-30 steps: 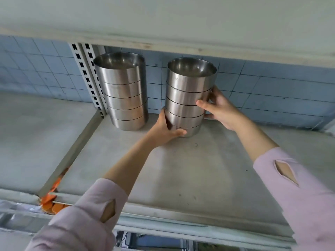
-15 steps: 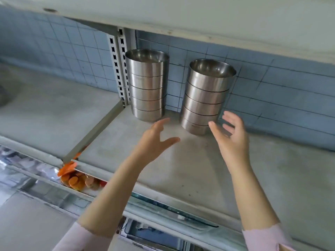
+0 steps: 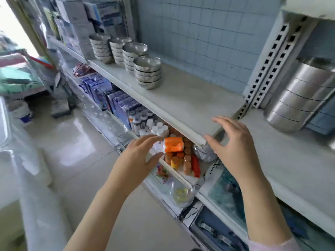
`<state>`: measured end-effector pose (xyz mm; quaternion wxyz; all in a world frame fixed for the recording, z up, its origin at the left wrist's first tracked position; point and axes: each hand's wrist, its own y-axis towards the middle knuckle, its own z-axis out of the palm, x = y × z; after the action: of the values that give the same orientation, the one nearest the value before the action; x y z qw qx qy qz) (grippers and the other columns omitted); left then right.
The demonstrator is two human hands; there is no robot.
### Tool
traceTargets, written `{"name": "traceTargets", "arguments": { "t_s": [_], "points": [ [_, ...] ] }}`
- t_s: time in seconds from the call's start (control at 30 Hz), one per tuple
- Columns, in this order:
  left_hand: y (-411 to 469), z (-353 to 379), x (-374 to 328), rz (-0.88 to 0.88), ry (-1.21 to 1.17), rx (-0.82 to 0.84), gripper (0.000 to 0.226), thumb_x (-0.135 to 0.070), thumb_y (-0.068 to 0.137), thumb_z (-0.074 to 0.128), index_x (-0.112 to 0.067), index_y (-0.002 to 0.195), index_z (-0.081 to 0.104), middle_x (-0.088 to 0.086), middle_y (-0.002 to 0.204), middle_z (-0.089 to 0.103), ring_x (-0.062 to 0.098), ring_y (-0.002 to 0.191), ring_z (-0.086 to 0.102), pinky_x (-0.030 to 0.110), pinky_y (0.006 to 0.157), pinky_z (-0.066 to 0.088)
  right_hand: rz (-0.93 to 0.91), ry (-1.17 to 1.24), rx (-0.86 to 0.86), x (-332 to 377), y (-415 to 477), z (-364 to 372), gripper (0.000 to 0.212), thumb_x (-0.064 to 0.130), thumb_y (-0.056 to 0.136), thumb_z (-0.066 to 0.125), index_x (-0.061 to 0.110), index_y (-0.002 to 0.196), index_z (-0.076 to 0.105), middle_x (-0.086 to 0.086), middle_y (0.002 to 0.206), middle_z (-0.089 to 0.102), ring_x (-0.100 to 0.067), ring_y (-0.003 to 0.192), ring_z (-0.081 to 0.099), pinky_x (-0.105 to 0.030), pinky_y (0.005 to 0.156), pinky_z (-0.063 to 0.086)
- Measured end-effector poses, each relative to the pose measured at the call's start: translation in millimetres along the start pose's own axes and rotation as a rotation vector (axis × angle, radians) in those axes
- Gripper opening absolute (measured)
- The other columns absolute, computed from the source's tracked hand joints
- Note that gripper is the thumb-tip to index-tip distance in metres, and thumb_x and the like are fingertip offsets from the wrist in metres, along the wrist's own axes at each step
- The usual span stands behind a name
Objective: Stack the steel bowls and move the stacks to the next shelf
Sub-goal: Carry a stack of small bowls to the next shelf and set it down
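1. Far left, four stacks of round, shiny steel bowls stood in a row running away from me along the pale grey shelf board (image 3: 181, 98). The nearest stack (image 3: 147, 72) sat upright, long axis vertical, close to the shelf's middle.
2. My left hand (image 3: 141, 158) hung off the front edge of that shelf, above an orange packet (image 3: 173, 144) on the level below. It had its fingers spread and nothing in it.
3. My right hand (image 3: 230, 144) hovered over the shelf's front corner, fingers spread and slightly curved, also holding nothing.
4. Just beyond it rose the white perforated upright post (image 3: 268, 66) that divides the two shelves.
5. Right of the post, a tall stack of straight-sided steel bowls (image 3: 299, 95) stood on the next shelf (image 3: 272, 151), near the tiled wall. It looked tilted, though I couldn't tell whether that was only my wide lens.
6. My call was that the nearest stack lay ahead and to the left of both hands, well apart from them, with the left hand the closer one. Reaching it meant swinging both arms leftward and in, one palm to each side of that upright column.
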<state>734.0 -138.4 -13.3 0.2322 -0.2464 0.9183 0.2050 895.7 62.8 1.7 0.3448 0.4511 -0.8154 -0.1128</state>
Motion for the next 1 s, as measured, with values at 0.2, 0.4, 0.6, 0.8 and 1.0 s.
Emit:
{"name": "traceTargets", "arguments": {
  "t_s": [0.2,0.4,0.6,0.8,1.0],
  "points": [
    [6,-57,90,-0.132,0.030,-0.108,0.044,-0.031,0.090,0.064,-0.028,0.133,0.055,-0.010,0.137,0.053,0.014,0.124,0.052,0.023,0.101,0.037,-0.064,0.018,0.045,60,61,71,0.050,0.036,0.087,0.070,0.011,0.130,0.063,-0.008,0.138,0.060,-0.031,0.129,0.053,-0.041,0.111,0.036],
    [64,-81,176,-0.193,0.015,-0.159,0.046,-0.027,0.088,0.068,-0.026,0.132,0.056,-0.009,0.136,0.054,0.013,0.126,0.050,0.022,0.103,0.035,-0.071,0.098,0.086,99,135,149,0.054,0.040,0.088,0.063,0.016,0.136,0.059,-0.004,0.145,0.055,-0.027,0.135,0.047,-0.037,0.113,0.033],
    [163,-114,264,-0.211,0.008,-0.173,0.045,-0.030,0.087,0.066,-0.027,0.131,0.056,-0.008,0.136,0.053,0.014,0.123,0.053,0.030,0.103,0.041,-0.088,0.244,0.145,129,246,242,0.050,0.030,0.090,0.070,0.018,0.137,0.058,0.002,0.145,0.054,-0.017,0.136,0.047,-0.031,0.115,0.035],
    [251,-146,349,-0.257,0.059,-0.221,0.048,-0.026,0.088,0.068,-0.022,0.133,0.055,-0.004,0.138,0.053,0.021,0.122,0.053,0.027,0.100,0.035,-0.118,0.320,0.193,168,355,316,0.050,0.030,0.092,0.068,0.019,0.140,0.055,0.003,0.148,0.050,-0.014,0.138,0.045,-0.040,0.115,0.038],
    [349,-160,431,-0.219,0.040,-0.171,0.059,-0.032,0.088,0.067,-0.020,0.141,0.045,-0.002,0.143,0.048,0.018,0.126,0.050,0.022,0.101,0.031,-0.110,0.292,0.192,192,426,371,0.059,0.032,0.092,0.067,0.021,0.146,0.046,0.014,0.144,0.049,-0.003,0.135,0.043,-0.025,0.116,0.032]
  ]
}}
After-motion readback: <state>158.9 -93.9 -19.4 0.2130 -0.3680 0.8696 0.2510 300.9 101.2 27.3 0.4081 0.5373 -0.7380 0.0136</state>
